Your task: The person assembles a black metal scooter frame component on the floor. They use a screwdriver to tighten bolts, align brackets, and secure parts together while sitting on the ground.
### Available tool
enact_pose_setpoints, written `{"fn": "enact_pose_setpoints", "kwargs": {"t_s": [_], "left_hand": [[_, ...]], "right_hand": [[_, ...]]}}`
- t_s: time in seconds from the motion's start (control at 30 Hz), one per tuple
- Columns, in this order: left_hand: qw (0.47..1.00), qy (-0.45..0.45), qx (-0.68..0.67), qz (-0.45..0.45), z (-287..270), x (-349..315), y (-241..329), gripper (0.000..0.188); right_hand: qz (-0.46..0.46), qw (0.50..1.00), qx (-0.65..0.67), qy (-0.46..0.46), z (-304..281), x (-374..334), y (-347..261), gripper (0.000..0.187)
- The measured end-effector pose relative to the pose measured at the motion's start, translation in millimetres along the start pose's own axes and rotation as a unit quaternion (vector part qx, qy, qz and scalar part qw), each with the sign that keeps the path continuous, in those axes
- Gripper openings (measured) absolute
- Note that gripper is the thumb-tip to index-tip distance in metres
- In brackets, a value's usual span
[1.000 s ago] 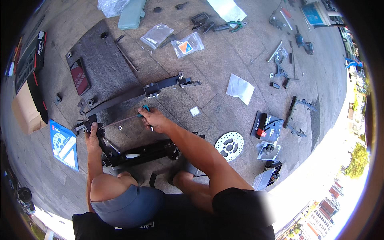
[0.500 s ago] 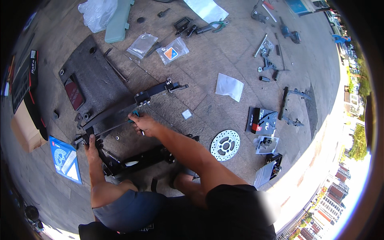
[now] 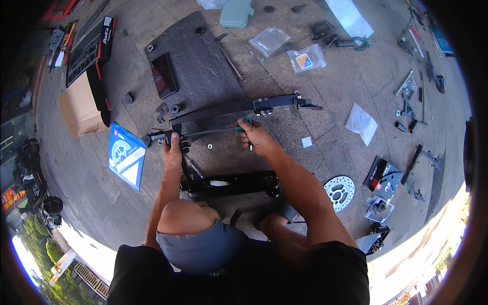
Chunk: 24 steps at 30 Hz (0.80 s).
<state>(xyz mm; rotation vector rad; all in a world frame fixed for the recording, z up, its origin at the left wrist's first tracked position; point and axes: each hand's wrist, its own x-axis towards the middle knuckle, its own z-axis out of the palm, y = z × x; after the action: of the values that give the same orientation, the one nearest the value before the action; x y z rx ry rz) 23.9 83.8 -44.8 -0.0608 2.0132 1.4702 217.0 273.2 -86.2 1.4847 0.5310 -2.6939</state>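
A black U-shaped metal frame (image 3: 213,113), which looks like a motorcycle swingarm, lies on the pavement in front of me. My left hand (image 3: 173,152) is closed around the frame's left crosspiece, thumb on top. In my right hand (image 3: 256,138) is a screwdriver (image 3: 216,131) with a teal handle. Its long shaft points left, beside the frame's far arm, toward the crosspiece. Where the tip ends is hard to see. A small silver piece shows below the right fingers. A metal rod (image 3: 193,166) leans at the frame's inner near corner, and a small ring (image 3: 210,146) lies inside the frame.
Beyond the frame is a dark mat (image 3: 195,66) with a phone (image 3: 163,75). Left lie a blue disc package (image 3: 125,155) and an opened cardboard box (image 3: 84,104). At right are a brake disc (image 3: 339,193), small boxes (image 3: 381,175), a plastic bag (image 3: 362,123) and loose parts.
My view has turned, so the ground and everything on it sit farther right in the picture. Both hands keep their holds on the frame and the screwdriver.
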Motion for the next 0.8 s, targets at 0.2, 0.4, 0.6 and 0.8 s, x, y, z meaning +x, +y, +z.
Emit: {"fn": "enact_pose_setpoints", "kwargs": {"t_s": [0.2,0.4,0.6,0.8], "left_hand": [[1.0,-0.011,-0.009,0.013,-0.7,2.2,-2.6,0.055],[0.999,-0.03,-0.022,0.008,-1.9,3.7,-3.2,0.065],[1.0,-0.017,0.004,0.012,-0.3,3.2,-2.1,0.067],[0.999,-0.033,0.03,0.014,-2.1,4.0,-2.3,0.065]], "right_hand": [[0.01,1.0,0.01,0.002,4.8,0.0,-1.4,0.031],[-0.001,1.0,0.003,-0.001,3.1,-2.9,-4.9,0.035],[-0.002,1.0,-0.012,-0.001,5.5,-3.2,-4.6,0.037],[0.015,1.0,-0.02,0.003,5.8,-2.5,-3.0,0.035]]}}
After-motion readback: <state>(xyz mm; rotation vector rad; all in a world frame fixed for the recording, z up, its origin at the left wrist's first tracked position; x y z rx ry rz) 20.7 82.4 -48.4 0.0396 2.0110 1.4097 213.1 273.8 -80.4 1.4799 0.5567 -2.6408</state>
